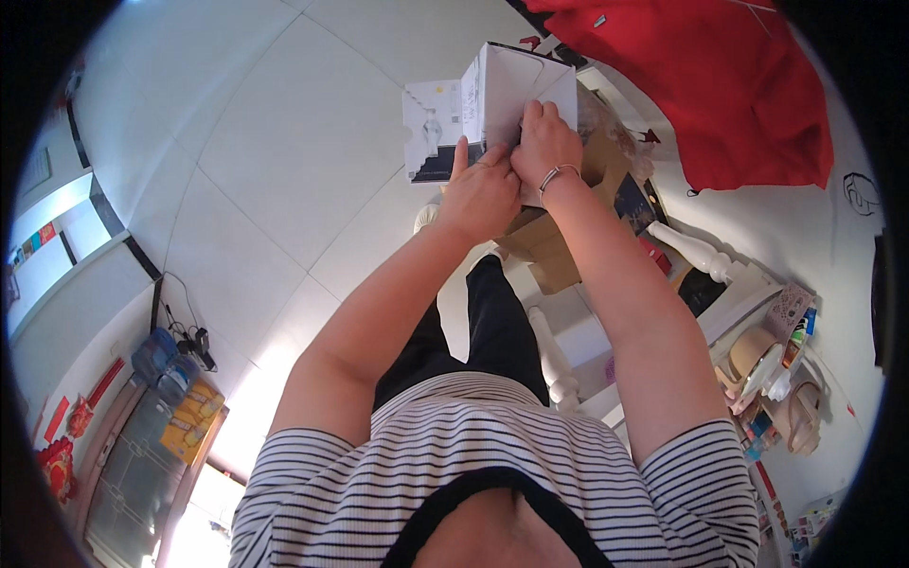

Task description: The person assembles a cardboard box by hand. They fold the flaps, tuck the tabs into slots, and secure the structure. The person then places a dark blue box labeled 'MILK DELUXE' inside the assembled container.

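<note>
- White carton (507,99) held out in front at arm's length, above the pale tiled floor (284,170); open flap (433,128) swung to the person's left.
- Long axis seems to run away from the body; hard to judge through the fisheye.
- Left hand (478,194) and right hand (544,147): fingers curled, clasping the carton's near edge.
- Brown cardboard box (559,246) just below.

A home room, white tiled floor (284,142), red cloth (748,95), cluttered shelf (786,379), bottled water (166,364) by the wall
</note>
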Demonstrator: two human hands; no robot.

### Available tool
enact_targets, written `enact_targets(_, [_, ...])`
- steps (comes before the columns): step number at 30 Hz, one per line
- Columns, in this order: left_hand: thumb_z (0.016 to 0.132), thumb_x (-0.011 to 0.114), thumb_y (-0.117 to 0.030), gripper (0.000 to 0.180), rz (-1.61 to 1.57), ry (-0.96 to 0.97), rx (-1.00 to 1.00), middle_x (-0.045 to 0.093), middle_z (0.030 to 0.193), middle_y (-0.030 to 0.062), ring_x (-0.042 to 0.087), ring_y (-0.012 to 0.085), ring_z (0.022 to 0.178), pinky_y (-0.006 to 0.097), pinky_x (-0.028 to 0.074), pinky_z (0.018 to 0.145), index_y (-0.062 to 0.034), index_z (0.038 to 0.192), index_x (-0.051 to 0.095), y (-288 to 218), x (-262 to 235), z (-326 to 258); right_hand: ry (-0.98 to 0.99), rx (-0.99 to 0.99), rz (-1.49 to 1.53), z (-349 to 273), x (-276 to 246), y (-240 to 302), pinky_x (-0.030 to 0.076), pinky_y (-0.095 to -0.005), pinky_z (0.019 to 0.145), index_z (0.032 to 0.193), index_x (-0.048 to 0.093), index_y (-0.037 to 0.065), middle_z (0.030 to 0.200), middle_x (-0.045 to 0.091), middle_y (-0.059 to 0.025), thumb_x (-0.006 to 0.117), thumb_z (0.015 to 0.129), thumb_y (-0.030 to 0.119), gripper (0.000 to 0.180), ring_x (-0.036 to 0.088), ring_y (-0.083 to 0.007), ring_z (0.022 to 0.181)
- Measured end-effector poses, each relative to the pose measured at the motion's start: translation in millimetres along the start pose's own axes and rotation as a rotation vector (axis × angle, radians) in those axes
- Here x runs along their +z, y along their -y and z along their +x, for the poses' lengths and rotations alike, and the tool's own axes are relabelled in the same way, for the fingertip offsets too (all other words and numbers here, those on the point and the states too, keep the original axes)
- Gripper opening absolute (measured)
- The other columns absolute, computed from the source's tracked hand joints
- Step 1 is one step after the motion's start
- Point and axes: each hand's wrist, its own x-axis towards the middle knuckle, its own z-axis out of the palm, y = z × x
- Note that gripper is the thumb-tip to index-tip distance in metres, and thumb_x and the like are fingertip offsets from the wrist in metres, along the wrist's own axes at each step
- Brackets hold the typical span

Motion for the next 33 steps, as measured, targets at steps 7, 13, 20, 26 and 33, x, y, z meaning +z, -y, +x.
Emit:
enact_targets(7, [0.075,0.064,-0.015,0.031,-0.107,-0.296,0.031,0.054,0.116,0.0059,0.047,0.0263,0.116,0.047,0.035,0.1,-0.009,0.106,0.061,15.8,-13.0,-0.5,-0.081,0.026,0.303,-3.9,-35.3,9.2,0.052,-0.0422,0.077,0.107,0.044,0.006,0.107,0.052,-0.0168,0.065,0.071,0.007,0.042,0.061,-0.0356,0.091])
enact_targets(13, [0.068,0.071,-0.019,0.066,-0.295,-0.329,-0.188,0.04,0.128,0.014,0.041,0.036,0.118,0.047,0.034,0.099,-0.0036,0.126,0.045,-0.6,-20.1,-3.1,-0.174,0.002,0.554,-22.8,-24.2,-4.7,0.049,-0.0416,0.079,0.109,0.043,0.008,0.107,0.051,-0.0151,0.06,0.067,-0.002,0.046,0.057,-0.0349,0.094])
enact_targets(20, [0.069,0.07,-0.026,0.096,-0.095,-0.186,-0.459,0.016,0.149,0.0175,0.023,0.0371,0.136,0.056,0.026,0.104,-0.0005,0.144,0.016,-28.8,-25.0,23.6,-0.33,-0.055,0.699,-27.6,-23.3,-1.0,0.047,-0.0415,0.076,0.105,0.044,0.007,0.101,0.052,-0.0156,0.057,0.064,-0.004,0.045,0.055,-0.0346,0.09])
enact_targets(26, [0.073,0.07,-0.031,0.096,-0.055,-0.187,-0.455,0.018,0.148,0.0177,0.024,0.0354,0.135,0.056,0.025,0.105,-0.0014,0.145,0.014,-13.1,-10.2,17.6,-0.3,-0.086,0.745,-32.8,-17.8,-2.9,0.047,-0.0401,0.074,0.102,0.046,0.006,0.096,0.053,-0.0145,0.055,0.062,-0.006,0.042,0.054,-0.0333,0.087])
enact_targets(33, [0.078,0.066,-0.043,0.091,-0.09,-0.321,-0.416,0.025,0.144,0.0203,0.032,0.0363,0.129,0.05,0.028,0.102,0.0032,0.141,0.019,8.3,7.3,-6.9,-0.318,-0.036,0.869,-52.8,-7.6,-5.4,0.047,-0.0357,0.065,0.1,0.048,0.007,0.084,0.05,-0.0087,0.059,0.06,-0.003,0.042,0.053,-0.0259,0.075])
